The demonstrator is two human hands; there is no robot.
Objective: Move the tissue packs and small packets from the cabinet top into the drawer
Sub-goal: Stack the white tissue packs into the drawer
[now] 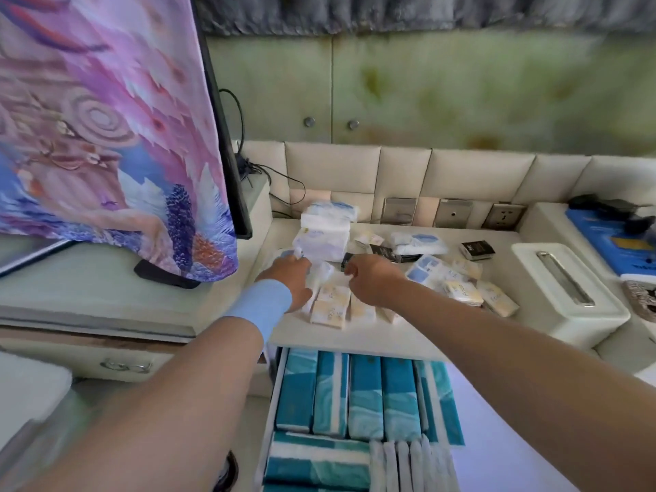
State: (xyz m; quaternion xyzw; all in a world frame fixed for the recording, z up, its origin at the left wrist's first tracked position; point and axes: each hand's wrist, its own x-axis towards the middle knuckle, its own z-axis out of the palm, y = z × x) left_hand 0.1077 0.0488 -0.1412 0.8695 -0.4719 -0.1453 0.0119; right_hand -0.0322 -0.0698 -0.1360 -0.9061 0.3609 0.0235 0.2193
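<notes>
On the white cabinet top [358, 337] lie several small cream tissue packets [332, 303] in front, and more of them [461, 287] to the right. Two large white tissue packs [328, 216] are stacked at the back left, another white pack [419, 243] lies behind the middle. My left hand [289, 278], with a blue wristband, reaches onto a white pack at the left of the cluster; its fingers are blurred. My right hand [372, 282] curls its fingers over the packets in the middle. Below, the open drawer [275, 395] holds several teal tissue packs [365, 399].
A white tissue box [564, 296] stands at the right. Small black boxes [477, 250] lie near the back. Wall sockets [454, 213] line the padded backrest. A cloth-covered screen [106, 136] rises at the left, with cables [269, 179] behind it.
</notes>
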